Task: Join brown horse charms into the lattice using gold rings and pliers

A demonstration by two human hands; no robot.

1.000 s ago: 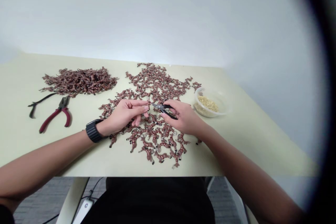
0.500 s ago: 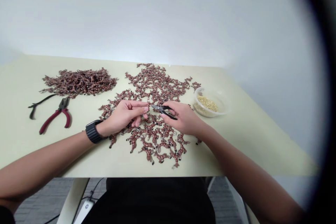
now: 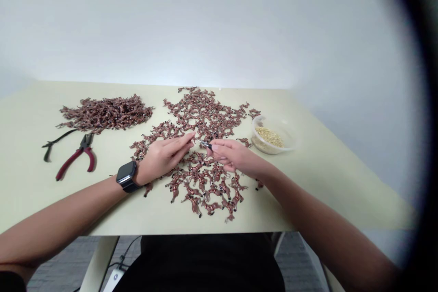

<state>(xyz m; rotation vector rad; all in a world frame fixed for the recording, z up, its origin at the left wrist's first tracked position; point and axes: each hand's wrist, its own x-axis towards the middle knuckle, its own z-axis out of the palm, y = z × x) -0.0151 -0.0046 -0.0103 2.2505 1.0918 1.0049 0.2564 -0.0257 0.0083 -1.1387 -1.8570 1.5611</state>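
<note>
My right hand [image 3: 236, 154] is closed around small black-handled pliers [image 3: 204, 144], whose metal jaws point left. At the jaw tips, the fingers of my left hand [image 3: 167, 155] are pressed together in a pinch. What they pinch is too small and covered to make out. Beneath both hands, many small brown reindeer-like figures [image 3: 212, 189] lie spread over the table. A clear round plastic tub [image 3: 290, 141] of tiny gold-coloured pieces [image 3: 269, 137] stands just right of my right hand.
A dense heap of similar brown figures [image 3: 107, 113] lies at the back left of the pale table [image 3: 328, 191]. In front of it rest red-handled pliers [image 3: 89, 157] and a thin black tool [image 3: 51, 146]. A wall [image 3: 171, 23] rises behind the table.
My left hand has rolled over, so its back and the watch face turn upward. My right hand has turned the pliers, and their handles now look closed together inside the fingers.
</note>
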